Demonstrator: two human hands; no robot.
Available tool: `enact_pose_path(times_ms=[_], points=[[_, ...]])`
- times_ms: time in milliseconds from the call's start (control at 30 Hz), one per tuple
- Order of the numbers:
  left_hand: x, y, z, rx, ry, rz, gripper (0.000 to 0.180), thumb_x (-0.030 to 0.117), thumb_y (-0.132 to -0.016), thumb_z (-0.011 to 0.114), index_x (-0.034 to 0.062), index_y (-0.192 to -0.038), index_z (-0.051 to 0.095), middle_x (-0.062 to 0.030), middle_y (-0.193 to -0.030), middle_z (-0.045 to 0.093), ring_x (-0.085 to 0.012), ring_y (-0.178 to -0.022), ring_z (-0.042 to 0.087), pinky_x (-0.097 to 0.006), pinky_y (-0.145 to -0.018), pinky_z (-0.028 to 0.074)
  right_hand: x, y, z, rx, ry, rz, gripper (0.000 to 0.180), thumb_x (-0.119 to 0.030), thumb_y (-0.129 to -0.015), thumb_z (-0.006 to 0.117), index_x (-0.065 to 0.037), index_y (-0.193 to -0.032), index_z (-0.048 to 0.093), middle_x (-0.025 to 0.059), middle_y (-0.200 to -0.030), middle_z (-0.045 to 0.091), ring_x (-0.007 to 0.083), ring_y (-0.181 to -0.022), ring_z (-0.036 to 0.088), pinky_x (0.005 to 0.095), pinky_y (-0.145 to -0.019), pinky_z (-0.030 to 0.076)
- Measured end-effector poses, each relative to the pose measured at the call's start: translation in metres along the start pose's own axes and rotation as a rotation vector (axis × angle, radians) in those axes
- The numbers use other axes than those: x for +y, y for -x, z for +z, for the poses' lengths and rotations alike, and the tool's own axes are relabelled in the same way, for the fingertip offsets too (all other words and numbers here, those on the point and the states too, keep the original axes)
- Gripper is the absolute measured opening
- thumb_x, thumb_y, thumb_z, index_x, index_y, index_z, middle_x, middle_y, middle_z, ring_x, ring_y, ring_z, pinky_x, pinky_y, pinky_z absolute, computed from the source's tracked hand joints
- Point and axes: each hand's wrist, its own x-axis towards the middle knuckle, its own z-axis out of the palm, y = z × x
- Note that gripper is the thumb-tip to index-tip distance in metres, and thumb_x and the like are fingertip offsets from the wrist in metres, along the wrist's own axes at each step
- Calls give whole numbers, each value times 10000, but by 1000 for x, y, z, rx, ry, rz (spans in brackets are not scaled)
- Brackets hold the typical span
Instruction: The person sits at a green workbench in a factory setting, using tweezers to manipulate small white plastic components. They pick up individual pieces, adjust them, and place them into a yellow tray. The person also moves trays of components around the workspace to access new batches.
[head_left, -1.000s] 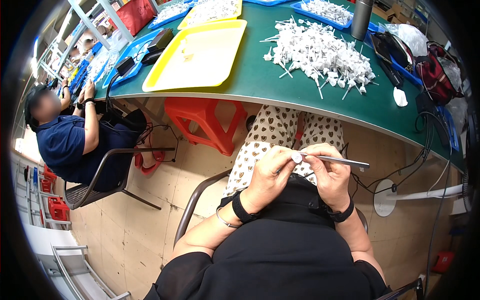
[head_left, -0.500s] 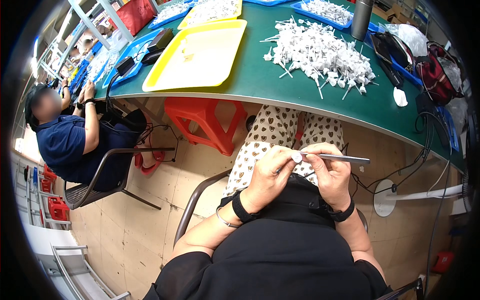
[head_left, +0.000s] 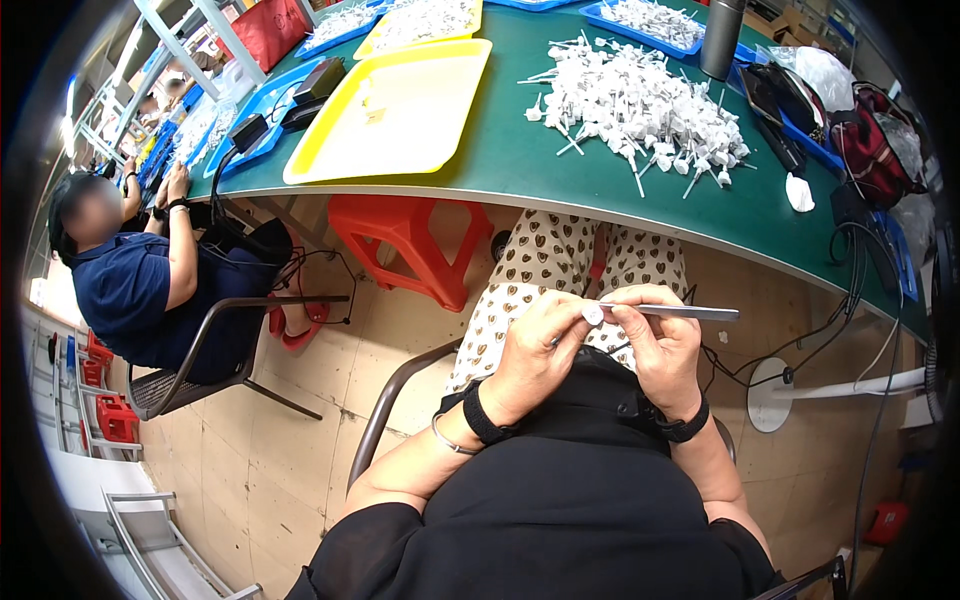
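Above my lap, my left hand (head_left: pixel 538 352) pinches a small white plastic part (head_left: pixel 593 315) whose round end faces up between thumb and fingers. Close beside it, my right hand (head_left: pixel 662 350) grips a slim, flat grey metal tool (head_left: pixel 700 313). The tool's handle sticks out to the right, and its other end points at the white part; my fingers hide whether its tip touches. On the green table ahead lies a big heap of white plastic pieces with thin grey stems (head_left: pixel 640 105).
A yellow tray (head_left: pixel 400 110) with a few small scraps lies left of the heap. Blue trays, a dark flask (head_left: pixel 722 40) and bags stand farther back. A red stool (head_left: pixel 410 235) is under the table; a seated person (head_left: pixel 140 270) works at the left. Cables hang at the right.
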Motion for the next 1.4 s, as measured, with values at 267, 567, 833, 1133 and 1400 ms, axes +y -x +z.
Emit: enact_pose_path(times_ms=[267,567,833,1133,1400], points=[[-1,0,0,-12,-6,2,214,-53,-847,668,42,-1038,681,-96,-889,649,-247,-792,645,-321,-698,516,-2,-1,-2,-15,39,9,56,-16,-921,651,27,-937,682,70,-844,683,136,-725,659,245,-648,500],[0,0,-1,-18,-14,12,233,-51,-845,674,45,-1057,684,-93,-885,647,-243,-792,641,-318,-699,513,-2,-1,-2,-36,-65,39,63,-5,-934,633,41,-963,665,73,-855,687,133,-760,660,245,-680,510],[1,0,0,-19,-10,-6,242,-46,-856,671,48,-1077,685,-94,-891,648,-238,-789,648,-313,-692,518,0,-1,-7,-84,-4,23,68,5,-938,620,49,-978,651,86,-893,682,138,-785,660,249,-702,521],[-6,4,3,-23,6,-22,244,-49,-854,673,44,-1079,688,-97,-896,648,-239,-800,646,-315,-698,516,0,-7,-10,-168,263,-178,62,6,-906,652,22,-962,670,65,-842,665,125,-694,615,259,-599,466],[-7,5,2,-25,108,-113,221,-53,-853,673,44,-1051,690,-89,-895,653,-229,-801,644,-306,-698,513,-2,0,-2,-6,-131,103,75,-3,-917,650,43,-971,674,51,-870,665,98,-715,609,227,-616,470]])
